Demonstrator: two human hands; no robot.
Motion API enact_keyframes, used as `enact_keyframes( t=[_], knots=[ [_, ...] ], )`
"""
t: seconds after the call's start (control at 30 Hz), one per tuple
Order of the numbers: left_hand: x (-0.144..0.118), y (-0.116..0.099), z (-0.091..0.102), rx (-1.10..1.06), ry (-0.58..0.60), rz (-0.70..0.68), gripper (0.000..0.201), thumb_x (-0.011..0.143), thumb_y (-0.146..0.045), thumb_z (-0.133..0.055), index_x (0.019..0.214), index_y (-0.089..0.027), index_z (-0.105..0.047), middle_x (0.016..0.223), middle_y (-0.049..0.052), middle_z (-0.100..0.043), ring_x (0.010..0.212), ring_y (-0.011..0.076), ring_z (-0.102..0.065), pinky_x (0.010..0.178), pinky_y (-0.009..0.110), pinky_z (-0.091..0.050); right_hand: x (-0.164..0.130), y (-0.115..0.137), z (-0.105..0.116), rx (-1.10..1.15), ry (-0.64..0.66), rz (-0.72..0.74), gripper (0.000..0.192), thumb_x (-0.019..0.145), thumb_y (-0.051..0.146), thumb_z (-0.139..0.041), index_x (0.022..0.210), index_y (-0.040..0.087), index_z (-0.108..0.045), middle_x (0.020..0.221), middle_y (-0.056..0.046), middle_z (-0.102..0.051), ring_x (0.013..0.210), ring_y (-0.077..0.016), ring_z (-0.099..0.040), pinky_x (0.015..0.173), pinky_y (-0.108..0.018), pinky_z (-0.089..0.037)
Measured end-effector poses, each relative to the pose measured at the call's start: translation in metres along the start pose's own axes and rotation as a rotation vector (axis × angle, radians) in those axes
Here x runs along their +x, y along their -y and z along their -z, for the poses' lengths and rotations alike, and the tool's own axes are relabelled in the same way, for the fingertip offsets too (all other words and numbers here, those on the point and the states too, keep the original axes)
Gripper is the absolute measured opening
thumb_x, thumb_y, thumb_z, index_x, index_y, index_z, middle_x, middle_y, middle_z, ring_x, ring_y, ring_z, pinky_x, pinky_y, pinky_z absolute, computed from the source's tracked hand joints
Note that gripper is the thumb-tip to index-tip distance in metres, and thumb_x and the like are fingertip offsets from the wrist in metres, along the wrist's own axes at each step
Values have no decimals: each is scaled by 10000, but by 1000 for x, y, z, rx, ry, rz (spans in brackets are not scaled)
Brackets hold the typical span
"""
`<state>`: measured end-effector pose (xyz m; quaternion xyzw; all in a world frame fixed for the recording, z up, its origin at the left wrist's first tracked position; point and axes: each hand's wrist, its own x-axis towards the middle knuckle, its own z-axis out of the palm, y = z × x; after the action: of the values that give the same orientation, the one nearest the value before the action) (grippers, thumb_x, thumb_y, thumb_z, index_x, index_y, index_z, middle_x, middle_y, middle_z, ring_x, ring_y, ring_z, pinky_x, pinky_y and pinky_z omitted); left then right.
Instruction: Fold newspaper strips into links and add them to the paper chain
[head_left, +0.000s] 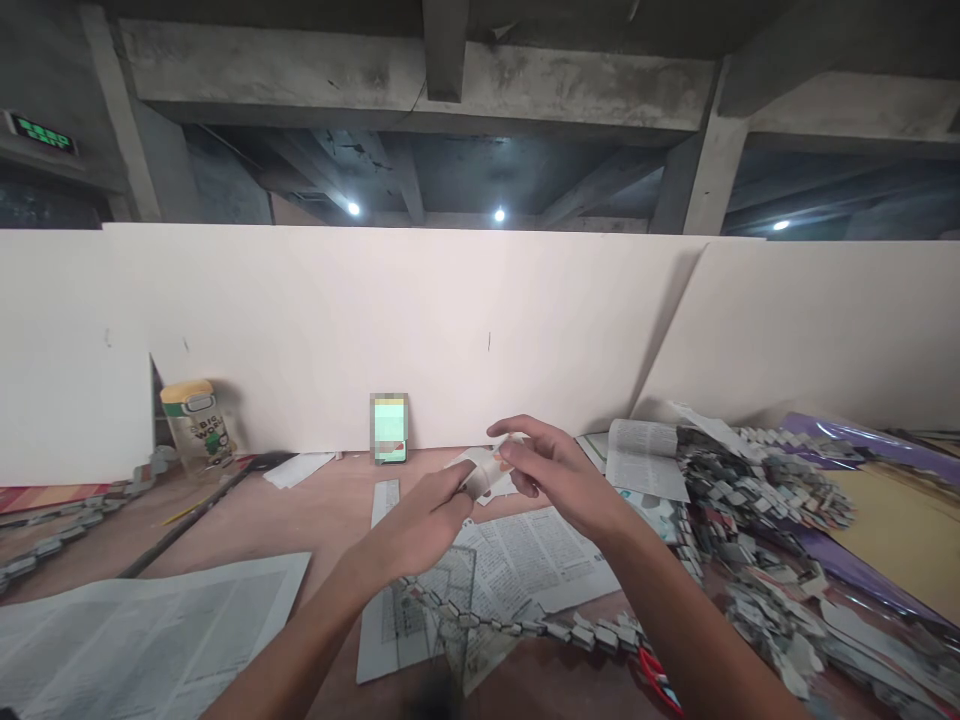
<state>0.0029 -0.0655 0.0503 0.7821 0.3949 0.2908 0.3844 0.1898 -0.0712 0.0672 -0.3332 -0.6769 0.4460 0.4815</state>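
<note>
Both my hands are raised over the middle of the table and pinch one small folded strip of newspaper (486,472) between them. My left hand (427,520) grips its near left end with thumb and fingers. My right hand (551,470) holds its far right end, fingers curled over the top. Below my wrists a chain of folded paper links (525,628) runs across a printed newspaper page (525,560). Red-handled scissors (660,680) lie by my right forearm.
A big heap of folded paper links (757,500) fills the table's right side, beside an open booklet (645,455) and purple sheets (847,430). A large newspaper sheet (142,625) lies near left. A jar (196,420), a phone (389,428) and a white board wall (450,330) stand at the back.
</note>
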Motion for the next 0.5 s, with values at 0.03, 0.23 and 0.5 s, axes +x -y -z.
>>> enact_keyframes(
  t=[0.03, 0.23, 0.5],
  knots=[
    [0, -2, 0, -62, 37, -14, 101, 837, -288, -395, 813, -209, -455, 677, -19, -374, 573, 137, -330, 522, 263, -263, 0, -1, 1, 80, 29, 7, 297, 830, 382, -571, 1070, 207, -587, 583, 38, -438, 516, -91, -379, 495, -242, -307],
    [0, -5, -3, -384, 184, -43, 236, 841, -419, -516, 825, -201, -429, 638, -56, -280, 529, 91, -239, 507, 253, -217, 0, -4, 4, 227, 65, 54, 284, 831, 403, -584, 1041, 214, -612, 582, 50, -404, 509, -81, -342, 503, -242, -284],
    [0, -2, -16, -581, 215, 56, 353, 842, -513, -495, 723, -191, -412, 577, -79, -226, 488, 70, -175, 478, 249, -144, 0, 6, -12, 45, -52, 181, 169, 807, 347, -611, 775, 181, -617, 622, 30, -491, 563, -92, -411, 560, -245, -357]
  ],
)
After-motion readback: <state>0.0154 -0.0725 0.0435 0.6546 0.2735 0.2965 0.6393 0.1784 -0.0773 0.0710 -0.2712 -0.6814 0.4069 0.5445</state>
